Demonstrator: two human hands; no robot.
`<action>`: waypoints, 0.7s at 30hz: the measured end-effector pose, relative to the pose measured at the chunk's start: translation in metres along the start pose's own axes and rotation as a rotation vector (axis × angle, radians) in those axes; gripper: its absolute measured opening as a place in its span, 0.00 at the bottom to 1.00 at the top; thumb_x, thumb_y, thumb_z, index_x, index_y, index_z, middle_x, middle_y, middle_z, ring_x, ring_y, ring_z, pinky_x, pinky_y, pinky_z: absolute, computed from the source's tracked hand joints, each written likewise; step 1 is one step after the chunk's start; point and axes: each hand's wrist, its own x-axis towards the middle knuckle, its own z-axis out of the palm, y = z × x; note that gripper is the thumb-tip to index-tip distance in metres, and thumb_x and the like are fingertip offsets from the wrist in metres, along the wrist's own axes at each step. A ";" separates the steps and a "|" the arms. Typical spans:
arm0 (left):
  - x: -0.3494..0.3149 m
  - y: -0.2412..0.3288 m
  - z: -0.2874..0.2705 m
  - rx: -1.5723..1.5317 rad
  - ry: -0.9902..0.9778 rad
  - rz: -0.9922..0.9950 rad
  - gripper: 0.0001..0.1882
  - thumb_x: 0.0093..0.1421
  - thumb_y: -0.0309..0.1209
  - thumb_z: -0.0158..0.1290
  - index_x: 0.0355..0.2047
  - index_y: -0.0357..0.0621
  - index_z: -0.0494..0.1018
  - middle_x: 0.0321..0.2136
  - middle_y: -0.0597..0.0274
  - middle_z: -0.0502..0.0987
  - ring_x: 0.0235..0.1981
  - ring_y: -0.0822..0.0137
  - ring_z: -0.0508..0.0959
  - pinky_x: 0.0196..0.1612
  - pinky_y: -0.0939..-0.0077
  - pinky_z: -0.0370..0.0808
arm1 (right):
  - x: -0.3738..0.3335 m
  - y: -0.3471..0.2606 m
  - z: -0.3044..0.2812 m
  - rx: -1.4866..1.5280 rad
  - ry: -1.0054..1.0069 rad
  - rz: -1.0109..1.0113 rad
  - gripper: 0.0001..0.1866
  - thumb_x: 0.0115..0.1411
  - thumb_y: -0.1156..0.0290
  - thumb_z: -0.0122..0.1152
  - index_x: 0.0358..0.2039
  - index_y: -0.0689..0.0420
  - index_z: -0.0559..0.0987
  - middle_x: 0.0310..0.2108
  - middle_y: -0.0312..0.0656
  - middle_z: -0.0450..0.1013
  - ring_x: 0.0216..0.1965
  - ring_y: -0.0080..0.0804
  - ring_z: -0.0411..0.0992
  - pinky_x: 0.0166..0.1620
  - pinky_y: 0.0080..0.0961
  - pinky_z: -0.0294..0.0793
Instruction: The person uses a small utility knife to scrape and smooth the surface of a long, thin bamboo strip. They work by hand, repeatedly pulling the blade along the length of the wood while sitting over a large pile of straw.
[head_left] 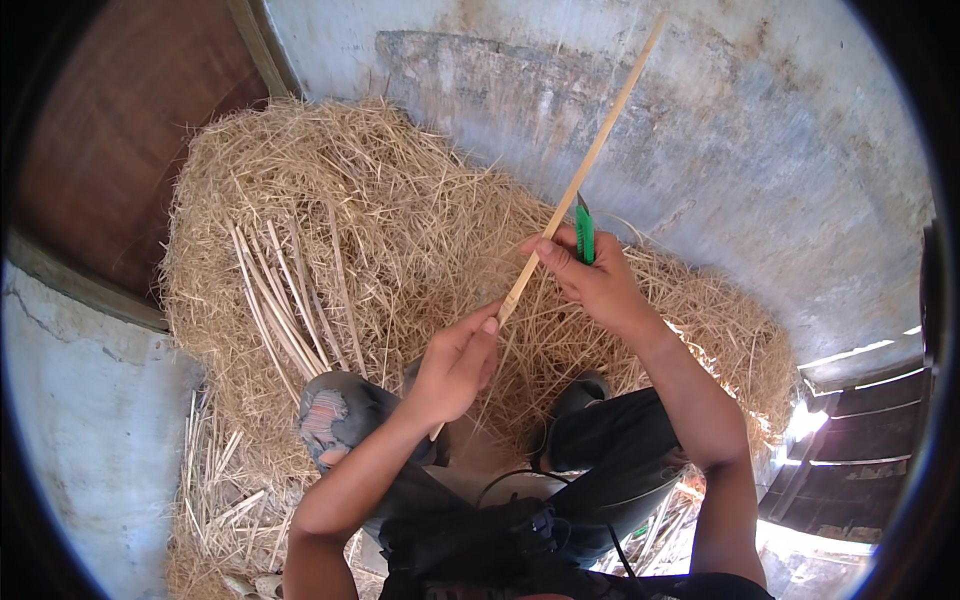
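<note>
A long, flat strip of pale bamboo or wood [613, 113] slants from my lap up toward the wall on the right. My left hand [455, 370] is closed around its lower part, the thumb lying along it. Higher up, my right hand [600, 285] grips a green utility knife [584, 236], whose dark blade points up close beside the strip. The right thumb presses on the strip too. Whether the blade touches the strip I cannot tell. My right fingertips are partly hidden behind the strip.
A large heap of dry straw [330, 160] lies in front of my knees. On its left side rest several thin pale sticks [275, 295]. A stained blue-grey wall [760, 150] rises behind it, with a brown panel [130, 140] at far left. Loose sticks [225, 500] litter the lower left.
</note>
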 end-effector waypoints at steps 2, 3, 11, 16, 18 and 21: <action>0.002 0.000 -0.002 -0.076 -0.026 -0.037 0.25 0.77 0.41 0.40 0.68 0.40 0.63 0.16 0.73 0.60 0.15 0.80 0.60 0.18 0.83 0.59 | -0.001 0.001 0.000 -0.002 0.006 -0.018 0.19 0.65 0.53 0.66 0.35 0.59 0.84 0.16 0.25 0.62 0.19 0.17 0.58 0.25 0.25 0.56; 0.003 0.002 -0.003 -0.124 -0.047 -0.056 0.25 0.77 0.41 0.40 0.67 0.40 0.64 0.16 0.73 0.59 0.14 0.80 0.59 0.18 0.83 0.59 | 0.001 0.007 -0.001 -0.043 0.022 -0.045 0.18 0.64 0.54 0.67 0.33 0.59 0.84 0.16 0.26 0.62 0.20 0.17 0.59 0.25 0.26 0.57; 0.004 0.007 -0.003 -0.119 0.080 0.023 0.25 0.77 0.39 0.41 0.70 0.42 0.60 0.16 0.72 0.62 0.13 0.81 0.60 0.16 0.84 0.59 | -0.012 0.012 0.016 -0.743 0.021 -0.260 0.14 0.55 0.66 0.68 0.21 0.62 0.79 0.14 0.47 0.68 0.17 0.43 0.69 0.26 0.39 0.68; 0.000 0.007 -0.001 -0.081 0.107 0.041 0.26 0.77 0.40 0.41 0.71 0.44 0.58 0.17 0.71 0.62 0.13 0.80 0.60 0.16 0.84 0.60 | -0.005 0.031 0.030 -0.843 0.053 -0.243 0.12 0.54 0.67 0.66 0.21 0.62 0.80 0.18 0.54 0.74 0.21 0.57 0.73 0.31 0.47 0.74; 0.000 0.005 0.000 -0.085 0.112 0.061 0.26 0.77 0.39 0.42 0.71 0.44 0.59 0.17 0.72 0.62 0.13 0.80 0.60 0.16 0.84 0.58 | -0.005 0.031 0.031 -0.880 0.061 -0.235 0.10 0.54 0.67 0.65 0.22 0.61 0.81 0.19 0.54 0.74 0.23 0.57 0.75 0.32 0.48 0.76; 0.001 -0.005 0.000 -0.080 0.120 0.105 0.26 0.77 0.37 0.42 0.71 0.43 0.59 0.16 0.73 0.60 0.13 0.81 0.57 0.17 0.84 0.56 | -0.005 0.028 0.030 -0.957 0.045 -0.202 0.07 0.52 0.69 0.64 0.25 0.60 0.82 0.23 0.53 0.77 0.29 0.55 0.78 0.36 0.48 0.77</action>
